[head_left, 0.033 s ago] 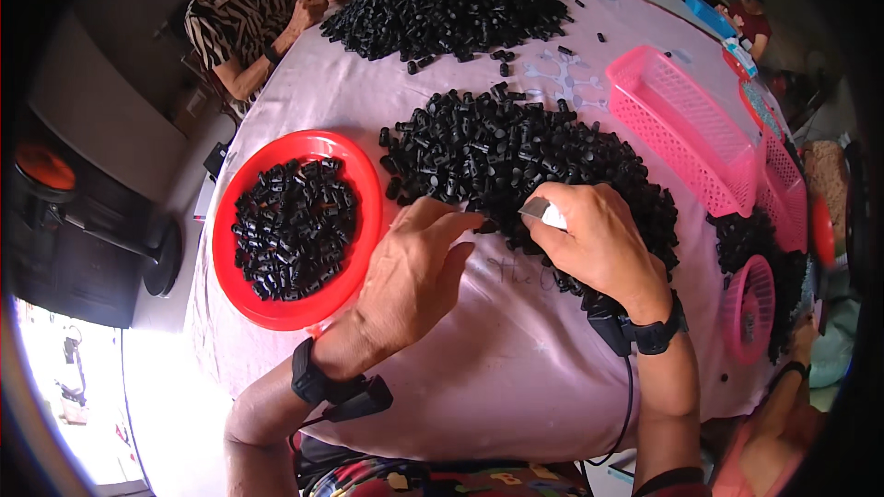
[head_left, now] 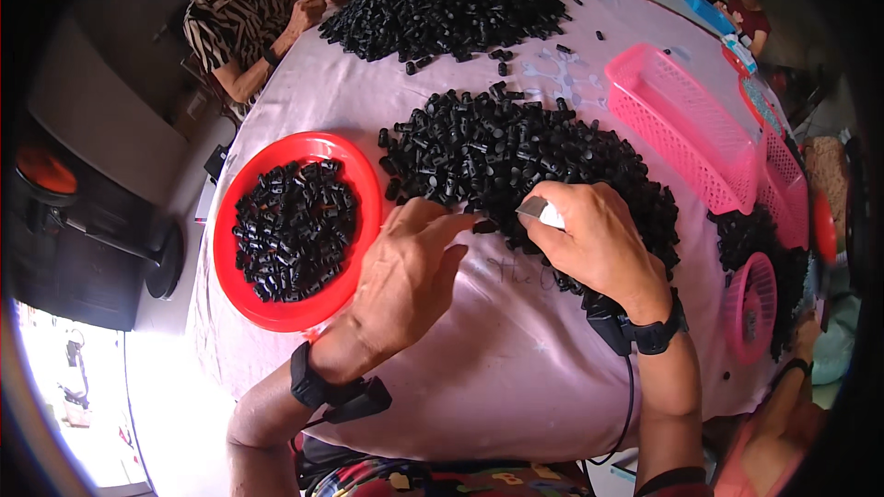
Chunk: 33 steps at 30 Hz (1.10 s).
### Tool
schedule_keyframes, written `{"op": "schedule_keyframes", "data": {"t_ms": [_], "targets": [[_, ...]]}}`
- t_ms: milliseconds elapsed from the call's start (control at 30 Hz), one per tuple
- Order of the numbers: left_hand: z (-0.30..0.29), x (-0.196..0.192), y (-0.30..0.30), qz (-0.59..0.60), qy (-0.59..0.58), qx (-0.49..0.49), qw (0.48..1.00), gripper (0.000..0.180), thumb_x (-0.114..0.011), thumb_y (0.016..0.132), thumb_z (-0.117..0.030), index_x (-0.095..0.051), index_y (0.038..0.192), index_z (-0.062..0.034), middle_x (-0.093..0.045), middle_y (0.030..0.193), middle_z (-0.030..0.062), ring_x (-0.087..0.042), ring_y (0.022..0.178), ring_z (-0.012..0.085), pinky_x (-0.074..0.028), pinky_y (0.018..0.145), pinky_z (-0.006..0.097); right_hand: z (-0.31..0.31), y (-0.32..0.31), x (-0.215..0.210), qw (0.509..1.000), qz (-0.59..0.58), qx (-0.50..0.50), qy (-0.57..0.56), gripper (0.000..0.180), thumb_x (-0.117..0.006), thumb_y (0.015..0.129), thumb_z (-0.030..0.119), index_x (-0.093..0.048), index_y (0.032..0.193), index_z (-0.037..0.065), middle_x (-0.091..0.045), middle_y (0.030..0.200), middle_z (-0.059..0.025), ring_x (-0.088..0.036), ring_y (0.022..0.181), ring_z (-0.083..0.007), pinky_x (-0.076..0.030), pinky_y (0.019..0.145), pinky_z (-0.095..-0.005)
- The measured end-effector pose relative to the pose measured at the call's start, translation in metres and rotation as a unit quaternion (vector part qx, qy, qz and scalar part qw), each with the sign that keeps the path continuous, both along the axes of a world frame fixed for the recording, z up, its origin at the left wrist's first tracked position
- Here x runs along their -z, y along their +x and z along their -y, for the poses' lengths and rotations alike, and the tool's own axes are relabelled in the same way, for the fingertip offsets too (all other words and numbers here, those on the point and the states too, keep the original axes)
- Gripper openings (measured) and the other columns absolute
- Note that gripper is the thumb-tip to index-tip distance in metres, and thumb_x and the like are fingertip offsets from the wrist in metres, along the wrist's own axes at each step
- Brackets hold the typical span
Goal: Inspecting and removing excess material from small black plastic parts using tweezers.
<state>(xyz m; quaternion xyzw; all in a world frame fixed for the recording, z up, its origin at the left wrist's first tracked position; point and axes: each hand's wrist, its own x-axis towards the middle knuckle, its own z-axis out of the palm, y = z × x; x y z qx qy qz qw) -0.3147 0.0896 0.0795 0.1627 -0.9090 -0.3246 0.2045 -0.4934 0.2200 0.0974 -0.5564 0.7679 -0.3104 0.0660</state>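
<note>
Pink cloth [head_left: 497,387] bears heaped black pieces [head_left: 516,147]; at their near edge, the right hand [head_left: 603,244] grips a grey blade [head_left: 531,208] (slipping, it might cut the left hand [head_left: 407,278], whose grasp I cannot tell).

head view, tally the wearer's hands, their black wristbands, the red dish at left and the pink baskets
Hands: 2 (left hand, right hand)
Black wristbands: 2
Red dish holding black pieces: 1
Pink baskets: 3 (long one, one beside it, round one)
Total: 8
</note>
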Motion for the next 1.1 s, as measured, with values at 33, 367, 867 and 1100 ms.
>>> {"op": "schedule_keyframes", "data": {"t_ms": [33, 367, 867, 1100], "targets": [[0.002, 0.001, 0.005, -0.01, -0.118, -0.009, 0.993, 0.03, -0.07, 0.079, -0.004, -0.065, 0.108, -0.0016, -0.059, 0.094, 0.0121, -0.06, 0.082, 0.0233, -0.05, 0.068, 0.031, 0.001, 0.001, 0.001, 1.0, -0.003, -0.003, -0.009, 0.012, -0.066, 0.079, 0.013, -0.064, 0.083, 0.002, -0.063, 0.069, -0.0198, -0.064, 0.066, -0.0354, -0.05, 0.061, -0.0407], [0.01, 0.022, 0.043, 0.07, -0.117, 0.018, 0.99, 0.029, -0.068, 0.076, 0.003, -0.064, 0.104, 0.0006, -0.059, 0.094, 0.0134, -0.06, 0.083, 0.0294, -0.05, 0.075, 0.037, 0.002, 0.014, 0.0, 0.999, -0.008, -0.035, 0.024, 0.014, -0.067, 0.081, 0.015, -0.066, 0.085, 0.001, -0.063, 0.067, -0.0194, -0.065, 0.062, -0.0325, -0.05, 0.057, -0.0368], [0.007, 0.015, 0.025, -0.116, 0.735, 0.084, 0.663, 0.035, -0.062, 0.09, -0.003, -0.051, 0.123, -0.0067, -0.059, 0.11, 0.0034, -0.057, 0.094, 0.0108, -0.048, 0.082, 0.025, 0.009, 0.038, -0.006, 0.946, 0.261, -0.189, -0.033, 0.03, -0.07, 0.08, 0.003, -0.063, 0.108, 0.004, -0.068, 0.077, -0.0067, -0.063, 0.063, -0.0058, -0.05, 0.055, -0.0229], [0.008, 0.032, 0.032, -0.12, 0.777, 0.102, 0.609, 0.025, -0.06, 0.093, -0.009, -0.055, 0.117, -0.0055, -0.06, 0.107, 0.0041, -0.058, 0.093, 0.0105, -0.049, 0.081, 0.024, 0.012, 0.036, -0.001, 0.939, 0.279, -0.202, 0.0, 0.024, -0.069, 0.081, 0.002, -0.065, 0.104, 0.004, -0.069, 0.073, -0.0049, -0.062, 0.06, -0.0035, -0.05, 0.055, -0.0205]]}}
